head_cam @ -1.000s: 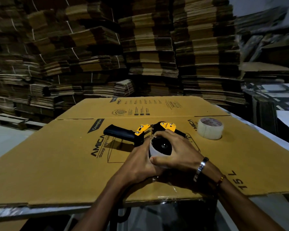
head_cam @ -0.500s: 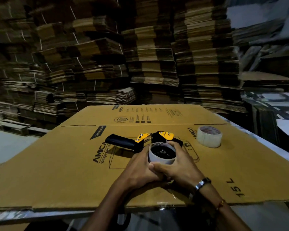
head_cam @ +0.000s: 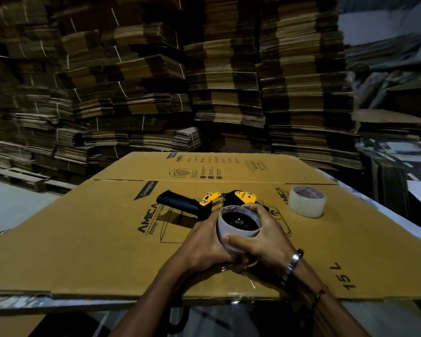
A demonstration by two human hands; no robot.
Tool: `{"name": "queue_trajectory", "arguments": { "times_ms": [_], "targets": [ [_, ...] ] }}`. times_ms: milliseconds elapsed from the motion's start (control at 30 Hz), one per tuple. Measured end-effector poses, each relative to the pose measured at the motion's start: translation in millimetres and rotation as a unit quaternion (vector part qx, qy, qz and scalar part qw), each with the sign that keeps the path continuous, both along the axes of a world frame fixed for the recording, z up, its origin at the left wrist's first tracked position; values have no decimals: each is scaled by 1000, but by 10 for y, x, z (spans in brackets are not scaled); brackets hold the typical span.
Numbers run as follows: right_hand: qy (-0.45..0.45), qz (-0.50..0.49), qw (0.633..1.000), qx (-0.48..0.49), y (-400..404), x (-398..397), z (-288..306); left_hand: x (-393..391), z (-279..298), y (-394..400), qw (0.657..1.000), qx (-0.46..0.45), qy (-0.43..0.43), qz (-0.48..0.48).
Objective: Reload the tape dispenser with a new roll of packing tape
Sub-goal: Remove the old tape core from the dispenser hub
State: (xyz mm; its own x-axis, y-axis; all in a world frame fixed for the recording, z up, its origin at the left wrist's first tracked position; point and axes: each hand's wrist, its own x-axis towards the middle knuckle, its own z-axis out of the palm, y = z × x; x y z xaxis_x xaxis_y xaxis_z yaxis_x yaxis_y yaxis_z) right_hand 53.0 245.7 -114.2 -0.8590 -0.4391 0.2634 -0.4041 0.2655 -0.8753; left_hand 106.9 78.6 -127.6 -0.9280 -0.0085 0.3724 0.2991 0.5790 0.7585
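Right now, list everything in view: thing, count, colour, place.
tape dispenser: one, black handle with yellow plates, lying on the cardboard sheet, centre.
roll on the dispenser: one, white, nearly bare core, gripped by both hands.
fresh tape roll: one, clear-whitish, lying flat on the sheet, right of the dispenser.
cardboard sheet: one, brown, printed, covering the table.
flattened carton stacks: many, brown, behind the table.
bracelet: one, silver, right wrist.
left hand: on the roll's left side.
right hand: on its right side.

A flattened cardboard box (head_cam: 102, 249) covers the table (head_cam: 399, 215), bearing the tape dispenser (head_cam: 204, 203) and a separate tape roll (head_cam: 306, 201).
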Motion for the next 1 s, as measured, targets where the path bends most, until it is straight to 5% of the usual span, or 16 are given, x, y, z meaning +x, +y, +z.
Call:
{"name": "queue_trajectory", "arguments": {
  "times_ms": [200, 667, 1000],
  "targets": [
    [-31, 8, 999, -10, 2, 12, 22, 21, 11, 17, 1000, 3, 1, 1],
    [49, -94, 993, 47, -121, 117, 42, 6, 10, -2, 1000, 14, -18, 3],
    [21, -32, 999, 23, -42, -76, -6, 8, 20, 14, 1000, 23, -20, -6]
  ]
}}
